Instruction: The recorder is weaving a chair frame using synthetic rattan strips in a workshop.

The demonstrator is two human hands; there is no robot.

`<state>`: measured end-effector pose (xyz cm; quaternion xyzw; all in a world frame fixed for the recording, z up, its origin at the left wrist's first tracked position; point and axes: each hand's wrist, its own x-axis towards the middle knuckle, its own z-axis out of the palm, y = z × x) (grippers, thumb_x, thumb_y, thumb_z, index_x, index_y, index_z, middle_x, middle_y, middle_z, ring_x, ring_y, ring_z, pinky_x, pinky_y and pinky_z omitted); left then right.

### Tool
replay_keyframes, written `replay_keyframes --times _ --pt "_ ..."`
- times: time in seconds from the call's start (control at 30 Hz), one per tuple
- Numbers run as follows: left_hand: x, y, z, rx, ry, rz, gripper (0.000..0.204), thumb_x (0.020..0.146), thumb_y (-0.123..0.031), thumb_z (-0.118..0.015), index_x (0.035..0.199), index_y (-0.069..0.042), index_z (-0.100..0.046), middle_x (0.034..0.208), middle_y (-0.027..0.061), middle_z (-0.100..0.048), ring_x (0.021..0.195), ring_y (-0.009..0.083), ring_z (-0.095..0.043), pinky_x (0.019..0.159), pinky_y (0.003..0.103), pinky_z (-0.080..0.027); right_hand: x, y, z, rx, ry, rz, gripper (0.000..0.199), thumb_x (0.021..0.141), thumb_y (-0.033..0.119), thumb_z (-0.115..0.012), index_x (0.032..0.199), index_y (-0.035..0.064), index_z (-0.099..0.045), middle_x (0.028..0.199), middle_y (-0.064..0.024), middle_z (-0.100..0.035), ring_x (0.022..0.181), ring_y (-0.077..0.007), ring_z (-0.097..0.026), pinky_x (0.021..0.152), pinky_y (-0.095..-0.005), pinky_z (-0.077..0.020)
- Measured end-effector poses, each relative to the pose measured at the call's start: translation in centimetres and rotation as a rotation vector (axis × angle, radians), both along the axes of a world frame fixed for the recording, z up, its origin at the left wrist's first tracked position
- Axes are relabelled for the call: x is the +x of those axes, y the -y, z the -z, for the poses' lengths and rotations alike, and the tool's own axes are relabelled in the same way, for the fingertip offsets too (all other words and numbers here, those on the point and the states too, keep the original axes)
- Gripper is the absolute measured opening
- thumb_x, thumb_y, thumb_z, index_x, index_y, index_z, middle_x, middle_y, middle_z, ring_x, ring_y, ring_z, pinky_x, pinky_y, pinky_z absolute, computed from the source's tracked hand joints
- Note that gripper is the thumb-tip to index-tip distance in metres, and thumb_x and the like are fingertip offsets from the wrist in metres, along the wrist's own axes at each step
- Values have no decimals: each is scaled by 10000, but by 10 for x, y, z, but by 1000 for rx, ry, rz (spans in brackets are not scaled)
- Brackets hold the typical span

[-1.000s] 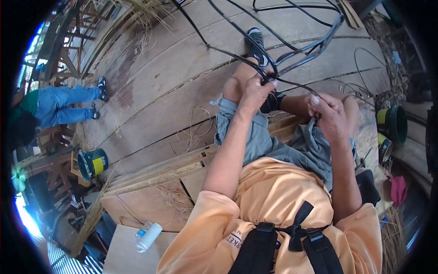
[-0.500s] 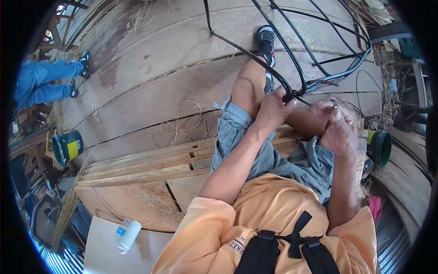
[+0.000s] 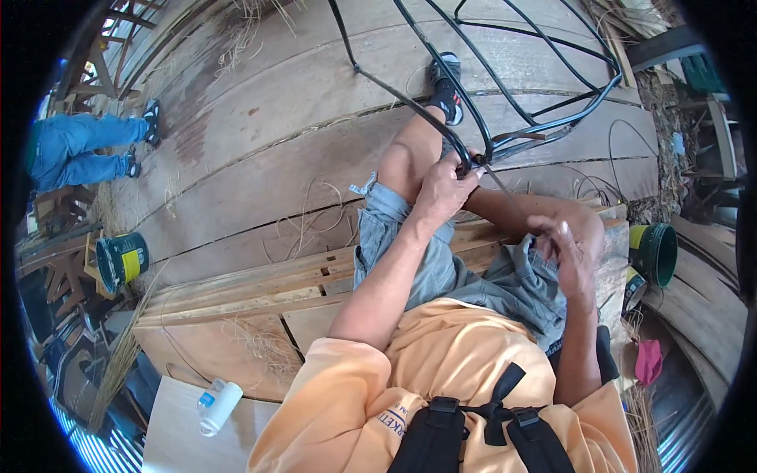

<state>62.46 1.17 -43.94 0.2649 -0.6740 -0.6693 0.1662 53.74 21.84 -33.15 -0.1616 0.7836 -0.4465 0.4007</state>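
Observation:
A black metal tube frame, like the skeleton of a chair, leans over the plank floor in front of me. My left hand is wrapped round its lower near corner, where bent tubes meet beside my knee. From that corner a thin brown strip, looking like rattan, slants down toward my right hand. That hand is curled over my right thigh, thumb up, and seems to pinch the strip's other end; the end itself is blurred. A short brown strip end juts out along the frame's lower tube.
Loose fibre strands lie on the planks. A green bucket stands at left, another at right. A white bottle lies on a board behind the bench. Another person's legs show at far left.
My right hand has drawn down and back, away from the frame, and more of the strip shows between it and the corner. My left hand keeps its grip; the view has shifted slightly.

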Motion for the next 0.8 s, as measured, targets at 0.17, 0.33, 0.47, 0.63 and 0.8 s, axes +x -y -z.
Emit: replay_keyframes --times 0.17,0.33,0.47,0.63,0.8 --pt "1 0 4 51 -33 -47 274 777 -83 -612 1032 -2 -553 844 120 -611 776 169 -573 721 289 -455 -26 22 9 388 -621 -247 325 864 219 -498 1081 -14 -563 1052 -198 -579 981 -310 -557 868 -334 -403" --pt "-2 -3 6 126 -46 1 276 812 -39 -586 1071 28 -517 882 42 -578 787 87 -529 739 221 -436 -14 65 86 -81 -151 -75 286 863 72 -484 1129 -18 -538 1075 -160 -583 933 -240 -559 807 -303 -430" --pt "-2 -6 2 264 31 1 298 816 -31 -578 1097 19 -494 881 43 -576 802 94 -541 746 229 -445 -10 79 139 -368 475 116 196 864 52 -503 1029 15 -602 785 -36 -592 655 -119 -514 582 -218 -406" --pt "2 -6 -5 34 -21 -53 288 821 -14 -562 1097 9 -483 935 43 -560 844 79 -536 737 222 -453 -23 98 141 -413 -268 -191 217 867 90 -520 656 39 -531 587 18 -469 532 -78 -392 494 -234 -313" --pt "1 -10 1 33 -75 -107 312 797 27 -585 1091 10 -482 945 30 -535 877 87 -514 766 227 -442 -18 103 140 -447 373 145 182 875 113 -529 711 39 -551 593 28 -461 530 -71 -381 484 -219 -302"
